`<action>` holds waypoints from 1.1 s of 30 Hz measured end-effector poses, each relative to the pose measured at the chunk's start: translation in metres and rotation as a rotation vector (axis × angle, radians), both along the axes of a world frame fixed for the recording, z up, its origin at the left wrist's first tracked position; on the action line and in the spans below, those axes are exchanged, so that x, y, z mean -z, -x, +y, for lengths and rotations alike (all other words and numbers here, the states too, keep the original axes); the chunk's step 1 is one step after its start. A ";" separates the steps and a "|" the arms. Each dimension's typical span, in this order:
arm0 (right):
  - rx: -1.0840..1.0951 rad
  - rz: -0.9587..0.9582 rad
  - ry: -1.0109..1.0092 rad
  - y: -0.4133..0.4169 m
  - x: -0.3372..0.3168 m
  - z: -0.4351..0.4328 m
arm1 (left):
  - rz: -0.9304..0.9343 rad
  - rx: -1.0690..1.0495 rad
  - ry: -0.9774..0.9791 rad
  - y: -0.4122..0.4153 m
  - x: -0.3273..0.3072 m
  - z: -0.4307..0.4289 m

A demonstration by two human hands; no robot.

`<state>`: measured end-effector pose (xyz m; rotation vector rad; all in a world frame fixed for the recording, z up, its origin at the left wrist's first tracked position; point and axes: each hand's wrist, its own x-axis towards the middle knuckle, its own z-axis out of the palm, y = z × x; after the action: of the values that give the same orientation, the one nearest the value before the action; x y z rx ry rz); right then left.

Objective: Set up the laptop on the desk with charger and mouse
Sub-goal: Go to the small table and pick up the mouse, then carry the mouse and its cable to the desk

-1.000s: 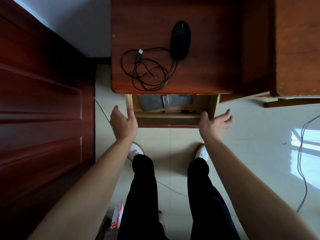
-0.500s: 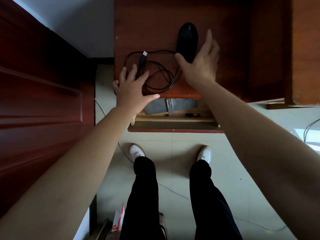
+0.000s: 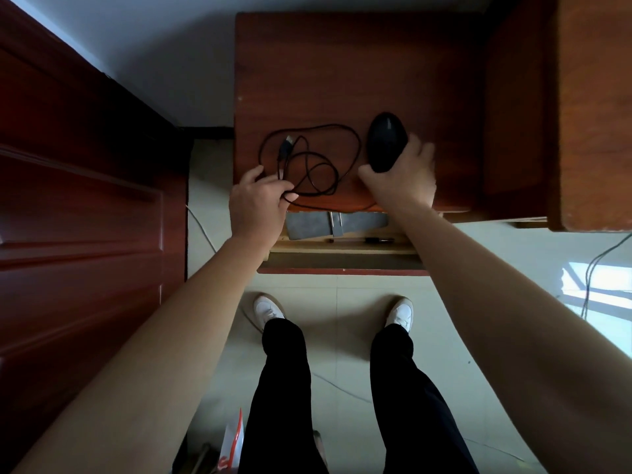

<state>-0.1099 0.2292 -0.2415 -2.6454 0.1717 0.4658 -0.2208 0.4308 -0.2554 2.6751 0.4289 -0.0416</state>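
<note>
- Mouse [image 3: 386, 145]: black, wired, lying on the desk [image 3: 342, 70] near its front edge; no brand mark legible.
- Right hand [image 3: 405, 177]: wrapped around the near end of the mouse, thumb on its left side, fingers on its right; clamped on the mouse.
- Cable [image 3: 309, 159]: thin, black, in loose loops on the desk just left of the mouse, ending in a USB plug [image 3: 286, 145] at the far left of the coil.
- Left hand [image 3: 258, 203]: at the front-left corner of the desk, left of the mouse, thumb and fingers pinched together on the near loops of the cable.
- Desk: reddish-brown wood, bare behind the mouse.
- Drawer [image 3: 342, 248]: pulled open below the desk front, nearer the person than the mouse; holds a grey flat item [image 3: 337, 225] and a dark pen-like object.
- Floor [image 3: 342, 336]: pale tile, thin wires across it; person's black trousers and white shoes.
- Door [image 3: 78, 217]: dark red panelled wood, far left of the mouse.
- Packet [image 3: 232, 446]: white and red, on the floor; print unreadable.
</note>
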 end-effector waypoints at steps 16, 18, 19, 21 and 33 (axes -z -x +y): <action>0.354 0.098 -0.414 0.078 -0.145 -0.050 | -0.236 -0.125 0.182 -0.008 -0.158 0.002; 0.463 0.025 -0.518 0.080 -0.183 -0.071 | -0.295 -0.048 0.246 -0.029 -0.198 -0.013; 0.515 -0.002 -0.565 0.080 -0.199 -0.083 | -0.295 -0.008 0.277 -0.039 -0.217 -0.022; 0.615 -0.073 -0.642 0.080 -0.236 -0.121 | -0.264 0.093 0.316 -0.057 -0.260 -0.055; 0.943 -0.403 -0.808 0.103 -0.349 -0.432 | -0.219 0.521 0.409 -0.105 -0.406 -0.361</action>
<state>-0.2133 -0.2025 0.1078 -1.5652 0.8368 -0.2763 -0.1155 0.0696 0.1506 2.2805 -0.3192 0.0091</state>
